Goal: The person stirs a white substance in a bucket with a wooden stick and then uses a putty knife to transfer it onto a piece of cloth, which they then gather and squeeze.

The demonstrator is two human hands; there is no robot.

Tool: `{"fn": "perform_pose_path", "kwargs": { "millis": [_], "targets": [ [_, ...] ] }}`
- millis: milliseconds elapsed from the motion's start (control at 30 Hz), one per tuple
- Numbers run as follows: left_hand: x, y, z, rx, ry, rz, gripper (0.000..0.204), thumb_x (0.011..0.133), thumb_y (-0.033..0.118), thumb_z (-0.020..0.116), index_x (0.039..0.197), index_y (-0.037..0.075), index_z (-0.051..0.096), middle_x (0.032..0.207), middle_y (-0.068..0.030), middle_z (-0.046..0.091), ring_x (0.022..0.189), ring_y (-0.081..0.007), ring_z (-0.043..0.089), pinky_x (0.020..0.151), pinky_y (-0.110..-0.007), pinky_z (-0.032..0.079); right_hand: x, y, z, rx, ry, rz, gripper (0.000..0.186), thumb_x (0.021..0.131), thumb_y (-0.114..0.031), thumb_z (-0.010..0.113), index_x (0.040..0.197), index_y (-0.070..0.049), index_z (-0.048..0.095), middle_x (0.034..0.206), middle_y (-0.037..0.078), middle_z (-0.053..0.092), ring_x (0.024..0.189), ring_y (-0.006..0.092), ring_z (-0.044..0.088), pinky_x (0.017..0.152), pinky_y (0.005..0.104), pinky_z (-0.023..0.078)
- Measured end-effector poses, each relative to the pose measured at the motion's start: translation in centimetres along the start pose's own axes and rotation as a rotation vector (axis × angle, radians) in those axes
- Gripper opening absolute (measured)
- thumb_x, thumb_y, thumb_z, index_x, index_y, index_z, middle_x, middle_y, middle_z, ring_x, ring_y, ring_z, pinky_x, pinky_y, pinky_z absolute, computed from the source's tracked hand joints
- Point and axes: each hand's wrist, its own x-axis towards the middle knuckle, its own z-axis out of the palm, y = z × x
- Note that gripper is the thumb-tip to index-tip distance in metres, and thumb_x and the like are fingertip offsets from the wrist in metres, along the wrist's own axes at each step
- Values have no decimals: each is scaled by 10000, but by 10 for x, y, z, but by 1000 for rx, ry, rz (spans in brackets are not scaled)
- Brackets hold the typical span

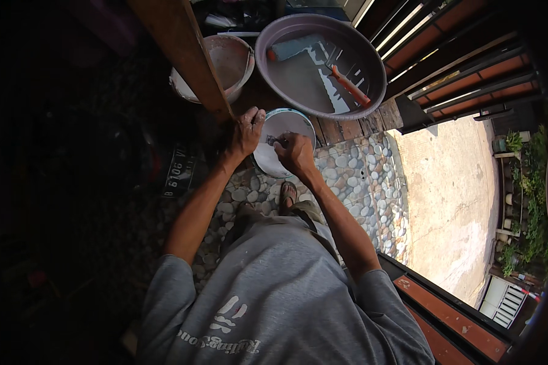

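Observation:
A round bucket (273,165) with a pale rim and whitish-grey contents stands in front of me. At its left edge my left hand (247,132) is closed, fingers curled at the rim. My right hand (296,153) is over the opening, with its fingers closed on something small and dark that they mostly hide. Just beyond the bucket sits a wide purple-grey basin (323,112) of murky grey liquid. A paint roller (349,85) with an orange handle and another roller with a grey-blue sleeve (297,47) lie in it.
Behind my left hand, a slanting wooden post (189,55) passes in front of a paint-smeared bucket (231,64). Wooden planks (347,129) lie under the basin. Pebble paving (362,176) surrounds my feet. A slatted gate (463,67) and sunlit concrete (450,201) are at right.

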Motion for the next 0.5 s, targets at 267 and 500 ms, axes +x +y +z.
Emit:
{"fn": "perform_pose_path", "kwargs": {
  "millis": [267, 500],
  "targets": [
    [0, 3, -2, 15, 12, 34, 283, 941, 232, 456, 759, 17, 493, 686, -231, 518, 684, -438, 538, 535, -433, 406, -14, 8, -10, -282, -28, 108, 199, 710, -151, 616, 754, 37, 662, 707, 243, 623, 692, 405, 627, 681, 419, 511],
    [-1, -4, -1, 44, 7, 12, 290, 942, 246, 459, 771, 17, 506, 695, -235, 526, 693, -435, 546, 545, -440, 418, 0, 6, -7, -108, 4, 1, 186, 705, -139, 610, 730, 40, 652, 695, 248, 613, 677, 410, 622, 659, 425, 509]
  ]
}}
